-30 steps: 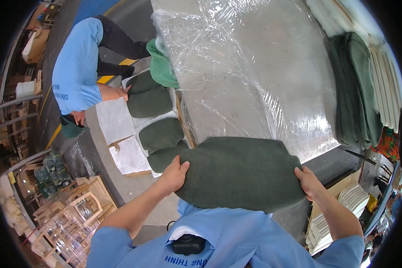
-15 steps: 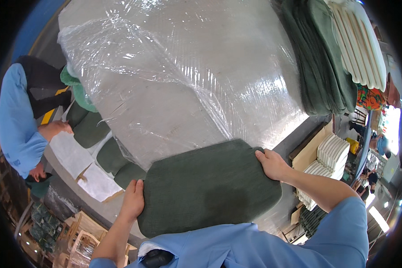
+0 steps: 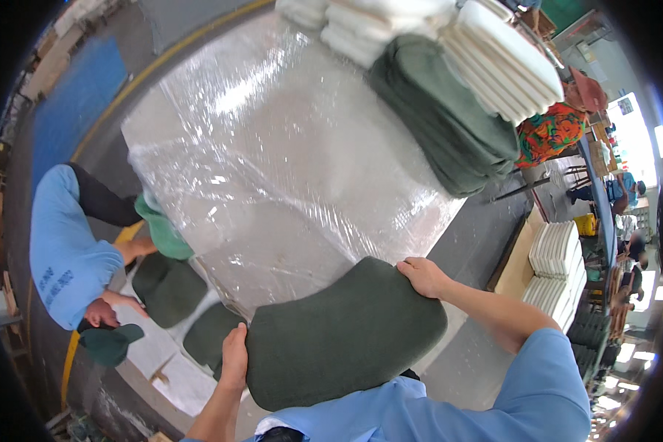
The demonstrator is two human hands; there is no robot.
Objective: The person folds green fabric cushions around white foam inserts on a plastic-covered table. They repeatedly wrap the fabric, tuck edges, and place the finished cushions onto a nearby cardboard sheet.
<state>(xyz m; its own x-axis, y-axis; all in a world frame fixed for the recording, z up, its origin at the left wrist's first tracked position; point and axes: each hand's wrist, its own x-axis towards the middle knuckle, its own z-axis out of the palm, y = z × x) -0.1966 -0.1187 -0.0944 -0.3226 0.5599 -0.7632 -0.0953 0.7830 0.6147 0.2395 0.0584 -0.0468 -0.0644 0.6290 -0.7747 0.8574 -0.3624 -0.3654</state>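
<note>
One big table (image 3: 221, 140) wrapped in shiny clear plastic film, filling the middle of the view. Beyond it, at the far right edge, a tall leaning stack of dark green cushions (image 3: 449, 118), with a stack of white foam pads (image 3: 508, 59) lying on and just beside it. At the near edge of the table, a single dark green cushion (image 3: 346, 331), wide and gently curved, held flat between two hands just in front of a light blue shirt. Left hand (image 3: 234, 357) clasped on the cushion's near left edge, fingers curled under it; right hand (image 3: 422, 276) gripping the far right corner, thumb on top. To the left, below table level, a co-worker in a light blue shirt (image 3: 66, 250) bent over, one hand touching a lighter green piece (image 3: 162, 232), with more dark green cushions (image 3: 168, 287) lying on white sheets near the floor. Off to the right, another stack of white pads (image 3: 560, 254) on a wooden base.
</note>
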